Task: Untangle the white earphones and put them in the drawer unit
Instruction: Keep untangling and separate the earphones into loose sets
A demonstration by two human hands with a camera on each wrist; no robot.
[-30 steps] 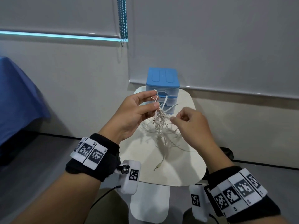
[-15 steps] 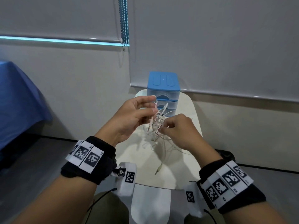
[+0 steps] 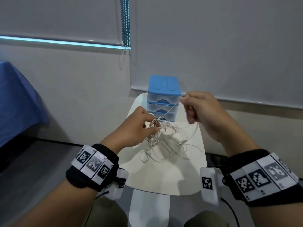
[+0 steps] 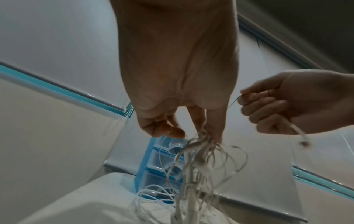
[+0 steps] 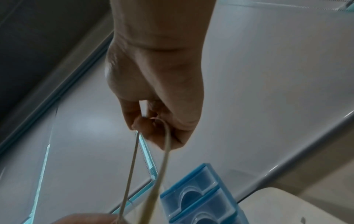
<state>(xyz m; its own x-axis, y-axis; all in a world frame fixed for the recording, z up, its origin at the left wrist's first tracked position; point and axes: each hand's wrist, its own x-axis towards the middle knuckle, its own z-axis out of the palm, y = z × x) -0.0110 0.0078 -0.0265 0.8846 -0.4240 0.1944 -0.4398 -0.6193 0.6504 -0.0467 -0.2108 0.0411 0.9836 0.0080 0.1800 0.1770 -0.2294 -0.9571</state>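
Note:
A tangled bundle of white earphones [image 3: 161, 141] hangs over the small white table [image 3: 164, 176]. My left hand [image 3: 139, 128] pinches the top of the knot, and loops dangle below the fingers [image 4: 199, 151]. My right hand [image 3: 201, 108] is raised to the right and pinches one strand [image 5: 151, 121], drawn taut from the bundle [image 3: 170, 110]. The blue drawer unit [image 3: 164, 95] with three clear drawers stands at the table's far end, all drawers closed; its fronts also show in the right wrist view [image 5: 201, 195].
A wall with roller blinds and a bead chain [image 3: 125, 23] rises right behind the table. A blue cloth-covered surface [image 3: 14, 102] is at the far left. Grey floor lies around the table.
My right hand has moved up and to the right, pulling one strand out of the knot. My left hand has dropped lower, and the bundle now spreads wider over the table.

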